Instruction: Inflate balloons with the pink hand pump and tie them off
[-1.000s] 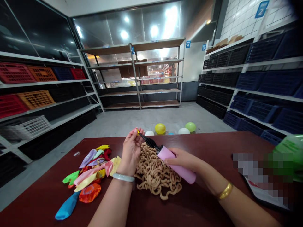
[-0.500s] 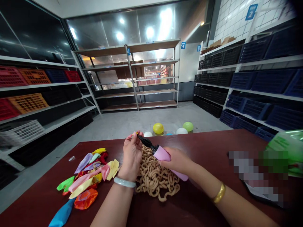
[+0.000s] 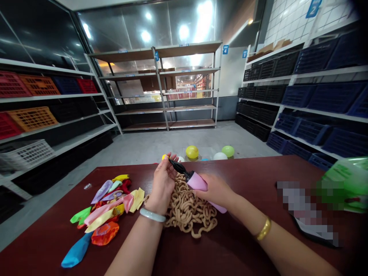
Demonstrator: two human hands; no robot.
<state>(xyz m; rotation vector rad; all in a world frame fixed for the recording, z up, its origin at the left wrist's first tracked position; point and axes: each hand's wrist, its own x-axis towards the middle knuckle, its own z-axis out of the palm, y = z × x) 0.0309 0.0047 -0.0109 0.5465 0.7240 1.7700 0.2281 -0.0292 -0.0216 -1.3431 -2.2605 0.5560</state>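
Note:
My right hand (image 3: 214, 188) is closed around a pink hand-held balloon pump (image 3: 198, 181) with a black ribbed nozzle. The pump slants up and left toward my left hand (image 3: 163, 177). Those fingers pinch a small yellow balloon (image 3: 165, 157) at the nozzle tip; most of it is hidden by the fingers. Beneath both hands lies a heap of tan, curly, rope-like pieces (image 3: 191, 214), whose kind I cannot tell. Left of my left wrist, flat balloons in several colours are spread out, among them a blue balloon (image 3: 76, 251) and an orange balloon (image 3: 105, 233).
Dark red table (image 3: 235, 245) under everything. A blurred-out object (image 3: 310, 218) and a green-and-white plastic bag (image 3: 349, 184) lie at the right. Inflated balloons, including a yellow one (image 3: 192, 152), rest on the floor past the far edge. Shelves with crates (image 3: 335, 97) line the sides.
Both hands and the pump have shifted only slightly. More of the yellow balloon shows above my left fingertips. The whole view has moved a little.

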